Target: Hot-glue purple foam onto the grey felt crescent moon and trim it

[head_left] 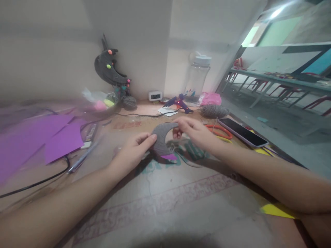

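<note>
A crescent shape (162,139) wrapped in grey yarn is held between both hands above the table, with a purple tip left bare at its lower end. My left hand (133,151) pinches its left edge with fingers and thumb. My right hand (192,131) grips its upper right tip, fingers curled. A loose strand of grey yarn trails from the crescent toward a grey yarn ball (214,111) behind my right hand.
Purple paper sheets (62,141) and a black cable (38,182) lie at left. A finished grey crescent with coloured pompoms (108,69) leans on the wall. A glue gun (179,102), clock (155,95), clear bottle (198,81), orange scissors (219,131), phone (241,132) and yellow paper (278,210) sit right.
</note>
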Motion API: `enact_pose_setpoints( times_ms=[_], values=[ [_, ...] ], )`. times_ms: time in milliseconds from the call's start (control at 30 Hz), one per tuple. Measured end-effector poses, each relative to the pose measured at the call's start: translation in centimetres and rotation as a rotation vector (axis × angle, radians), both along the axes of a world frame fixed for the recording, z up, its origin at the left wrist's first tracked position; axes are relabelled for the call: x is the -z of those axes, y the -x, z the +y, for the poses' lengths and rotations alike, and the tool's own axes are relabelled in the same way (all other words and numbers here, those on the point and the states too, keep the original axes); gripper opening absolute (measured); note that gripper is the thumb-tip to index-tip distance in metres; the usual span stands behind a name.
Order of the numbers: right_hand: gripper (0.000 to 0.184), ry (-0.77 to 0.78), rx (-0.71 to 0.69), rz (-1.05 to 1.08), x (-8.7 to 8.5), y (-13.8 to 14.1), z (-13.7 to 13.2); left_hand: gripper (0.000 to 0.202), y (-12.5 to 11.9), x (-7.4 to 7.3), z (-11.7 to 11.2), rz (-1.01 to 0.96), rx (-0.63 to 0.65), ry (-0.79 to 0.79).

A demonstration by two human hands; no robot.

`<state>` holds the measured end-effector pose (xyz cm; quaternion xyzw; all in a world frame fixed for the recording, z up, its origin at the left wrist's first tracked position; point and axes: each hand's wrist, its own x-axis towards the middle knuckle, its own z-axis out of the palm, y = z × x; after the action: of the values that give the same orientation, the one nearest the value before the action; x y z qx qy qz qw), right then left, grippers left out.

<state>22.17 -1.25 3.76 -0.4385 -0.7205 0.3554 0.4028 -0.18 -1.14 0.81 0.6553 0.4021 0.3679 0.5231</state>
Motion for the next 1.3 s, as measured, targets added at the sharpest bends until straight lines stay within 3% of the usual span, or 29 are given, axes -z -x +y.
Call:
enact_pose_setpoints(
  times_ms=[100,200,333,467,600,733,900,1133,1233,1300],
  values=[
    [0.028,-0.122,0.176,-0.071,-1.0,-2.4,1.9,0.035,0.1,0.0,0.2,0.010,-0.072,-0.009],
    [0.017,-0.183,0.287,-0.354,-0.7,-4.1,3.4,0.040,0.1,-0.1,0.3,0.048,-0.097,-0.032],
    [0.026,-0.398,0.146,-0.715,1.8,-4.9,4.4,0.038,0.0,-0.3,0.2,0.062,-0.082,-0.053],
    [0.032,-0.643,0.042,-0.879,4.2,-4.9,5.0,0.032,0.0,-0.1,0.3,0.069,-0.063,-0.045],
    [0.037,-0.706,0.045,-0.938,4.8,-5.0,5.1,0.025,0.1,0.4,0.5,0.017,-0.028,0.002],
    [0.040,-0.629,0.043,-1.010,4.3,-4.7,4.8,0.022,0.0,0.5,0.4,-0.061,0.029,0.087],
    [0.033,-0.534,0.165,-0.969,3.7,-4.3,3.8,0.021,-0.1,0.3,0.1,-0.063,0.030,0.123],
    [0.031,-0.514,0.467,-0.472,2.3,-4.6,2.5,0.027,0.0,0.0,0.0,0.013,-0.053,0.070],
    [0.030,-0.590,0.466,-0.389,2.0,-4.0,1.4,0.029,0.0,0.1,0.1,0.039,-0.079,0.035],
    [0.028,-0.665,0.376,-0.467,1.9,-3.2,0.2,0.030,0.0,0.3,0.2,0.027,-0.077,0.044]
  ],
)
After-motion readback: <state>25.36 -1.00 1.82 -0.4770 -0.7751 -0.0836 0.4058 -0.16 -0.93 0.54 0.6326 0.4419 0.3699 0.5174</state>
